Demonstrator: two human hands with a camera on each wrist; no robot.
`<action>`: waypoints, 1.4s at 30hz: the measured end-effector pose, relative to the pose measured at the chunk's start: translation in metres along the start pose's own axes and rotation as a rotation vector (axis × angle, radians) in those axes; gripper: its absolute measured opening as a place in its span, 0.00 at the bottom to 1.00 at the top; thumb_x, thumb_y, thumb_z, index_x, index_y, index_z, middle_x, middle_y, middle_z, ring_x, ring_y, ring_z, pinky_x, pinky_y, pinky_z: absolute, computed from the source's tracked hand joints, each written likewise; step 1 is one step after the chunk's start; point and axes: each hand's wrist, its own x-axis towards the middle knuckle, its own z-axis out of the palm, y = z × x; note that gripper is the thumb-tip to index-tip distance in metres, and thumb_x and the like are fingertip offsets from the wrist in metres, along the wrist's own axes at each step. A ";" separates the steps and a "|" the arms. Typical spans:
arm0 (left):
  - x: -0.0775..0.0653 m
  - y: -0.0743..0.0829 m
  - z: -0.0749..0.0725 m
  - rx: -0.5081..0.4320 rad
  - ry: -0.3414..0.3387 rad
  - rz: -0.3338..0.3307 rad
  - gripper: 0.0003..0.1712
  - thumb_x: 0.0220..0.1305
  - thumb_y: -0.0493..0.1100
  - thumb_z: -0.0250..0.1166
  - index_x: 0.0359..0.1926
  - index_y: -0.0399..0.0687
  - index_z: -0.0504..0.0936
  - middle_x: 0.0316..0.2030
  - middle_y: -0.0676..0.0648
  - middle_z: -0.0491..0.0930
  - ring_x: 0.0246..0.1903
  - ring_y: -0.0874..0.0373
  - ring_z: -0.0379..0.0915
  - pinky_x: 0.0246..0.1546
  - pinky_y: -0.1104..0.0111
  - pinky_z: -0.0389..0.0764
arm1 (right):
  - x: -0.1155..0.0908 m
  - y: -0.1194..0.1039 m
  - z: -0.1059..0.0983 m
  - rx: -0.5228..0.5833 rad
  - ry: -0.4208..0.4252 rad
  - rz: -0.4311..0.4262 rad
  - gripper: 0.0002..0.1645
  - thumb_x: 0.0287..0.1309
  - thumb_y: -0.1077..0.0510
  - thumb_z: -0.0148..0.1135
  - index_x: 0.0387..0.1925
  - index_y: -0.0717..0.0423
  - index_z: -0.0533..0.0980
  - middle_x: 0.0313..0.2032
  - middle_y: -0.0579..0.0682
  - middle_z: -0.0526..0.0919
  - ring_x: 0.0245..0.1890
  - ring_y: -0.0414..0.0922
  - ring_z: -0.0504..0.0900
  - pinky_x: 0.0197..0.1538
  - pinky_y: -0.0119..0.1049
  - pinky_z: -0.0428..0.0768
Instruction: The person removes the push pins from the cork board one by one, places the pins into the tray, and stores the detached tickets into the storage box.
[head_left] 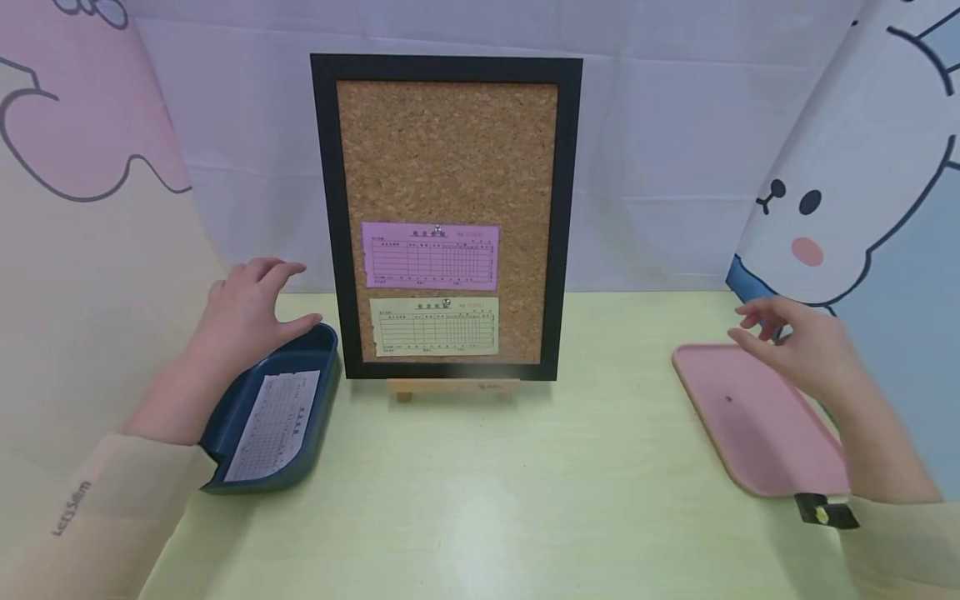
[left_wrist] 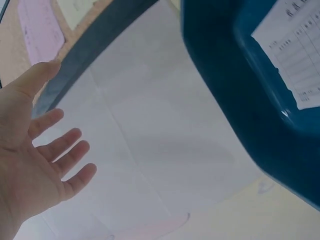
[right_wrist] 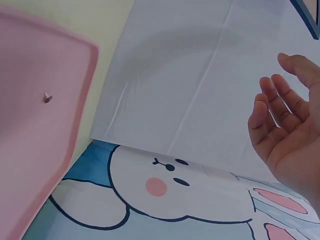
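My left hand (head_left: pixel 251 312) hovers above the dark blue tray (head_left: pixel 324 400), fingers and thumb spread apart with nothing between them. A white printed slip (head_left: pixel 276 425) lies in that tray. On the right, my right hand (head_left: pixel 806 346) is over the far end of the pink tray (head_left: pixel 780 450), its fingers loosely bent and holding nothing. One small thumbtack (right_wrist: pixel 47 98) lies in the pink tray. Between the hands stands a black-framed cork board (head_left: pixel 450 150). A purple slip (head_left: pixel 431 257) and, below it, a pale yellow slip (head_left: pixel 435 327) are each fixed to the cork by a tack at the top.
The board rests on a small wooden stand (head_left: pixel 453 387) on the light green-yellow table (head_left: pixel 480 500). A white cloth (head_left: pixel 652 150) hangs behind it. Cartoon-printed sheets (head_left: pixel 885 192) border the table on both sides.
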 end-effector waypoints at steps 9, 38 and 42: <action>0.001 0.024 -0.005 -0.159 0.127 -0.016 0.45 0.52 0.55 0.70 0.67 0.46 0.62 0.65 0.35 0.59 0.63 0.35 0.52 0.57 0.36 0.55 | -0.001 -0.031 0.000 0.074 0.118 -0.033 0.16 0.54 0.51 0.67 0.43 0.53 0.78 0.29 0.50 0.79 0.25 0.23 0.67 0.28 0.16 0.66; 0.026 0.061 0.024 -0.409 0.374 -0.050 0.45 0.53 0.49 0.71 0.68 0.56 0.58 0.73 0.47 0.41 0.71 0.49 0.35 0.66 0.44 0.50 | 0.017 -0.134 0.036 0.515 0.487 -0.329 0.10 0.46 0.69 0.70 0.34 0.65 0.81 0.32 0.55 0.84 0.33 0.25 0.77 0.39 0.17 0.75; 0.031 0.062 0.028 -0.448 0.372 -0.064 0.45 0.53 0.50 0.70 0.69 0.56 0.57 0.73 0.48 0.40 0.71 0.52 0.33 0.67 0.46 0.51 | 0.024 -0.148 0.041 0.578 0.484 -0.365 0.11 0.46 0.70 0.69 0.35 0.66 0.80 0.32 0.56 0.84 0.34 0.28 0.78 0.40 0.19 0.77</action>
